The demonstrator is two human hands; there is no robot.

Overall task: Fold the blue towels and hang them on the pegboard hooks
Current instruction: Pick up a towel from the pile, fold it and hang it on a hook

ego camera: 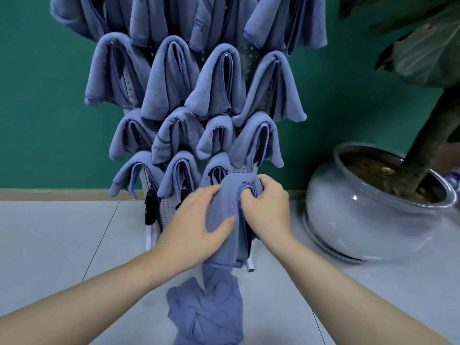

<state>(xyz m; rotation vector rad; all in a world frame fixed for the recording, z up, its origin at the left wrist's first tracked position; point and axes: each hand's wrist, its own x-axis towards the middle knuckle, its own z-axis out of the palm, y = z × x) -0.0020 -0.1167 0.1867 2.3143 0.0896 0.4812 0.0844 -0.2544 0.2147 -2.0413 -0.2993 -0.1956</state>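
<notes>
A folded blue towel (225, 210) hangs in front of the bottom right of the white pegboard (166, 207). My right hand (267, 207) grips its folded top edge, fingers curled into the fold. My left hand (196, 220) holds the towel's left side, thumb pressed on its front. Several folded blue towels (171, 78) hang in rows on the pegboard hooks above. Another blue towel (206, 312) lies crumpled on the floor below my hands. The hook behind the held towel is hidden.
A large grey ceramic pot (368, 215) with a plant trunk (428, 145) stands on the floor to the right, close to the pegboard stand. A green wall (44, 108) lies behind. The floor is pale grey tile (62, 245).
</notes>
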